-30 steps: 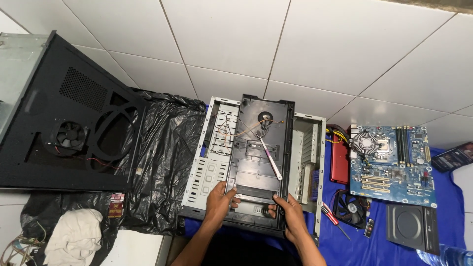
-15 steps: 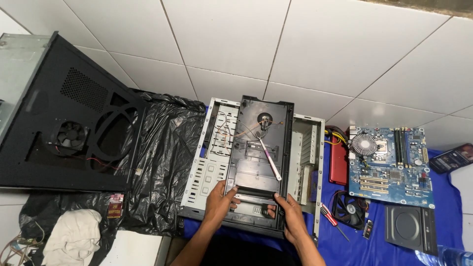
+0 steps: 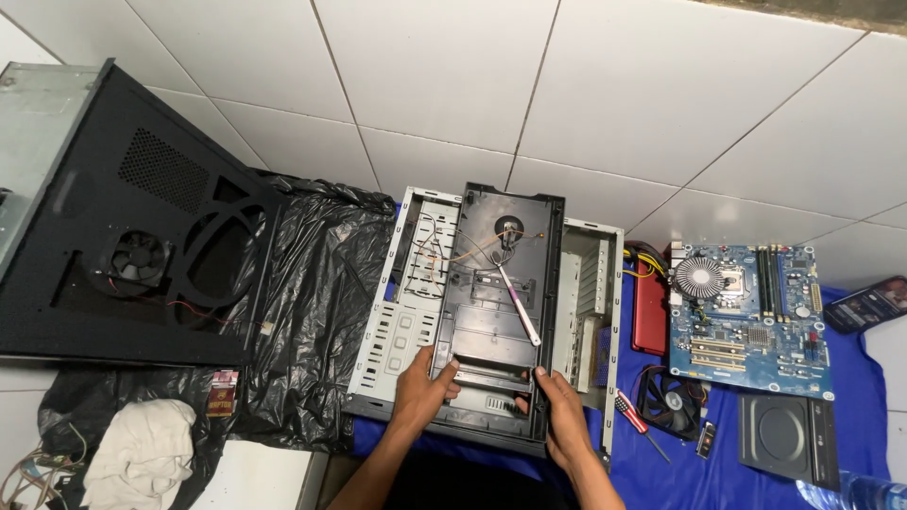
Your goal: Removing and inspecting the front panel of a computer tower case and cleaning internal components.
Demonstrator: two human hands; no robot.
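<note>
Black plastic front panel point(image 3: 501, 312) lies across the open grey computer case point(image 3: 416, 312), centre of the floor. Left hand point(image 3: 422, 385) and right hand point(image 3: 559, 416) grip its near edge — fingers curled closed. Motherboard point(image 3: 751, 316), fan point(image 3: 673, 401) and side panel point(image 3: 123, 246) already lie apart — stripping looks well advanced.

Bottle point(image 3: 850, 493) cut off, perhaps plastic

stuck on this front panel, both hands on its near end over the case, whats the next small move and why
Probably lift the near end a little. The left hand and right hand grip the black front panel lying across the open grey case, and thin wires run from it, so ease it gently.
</note>
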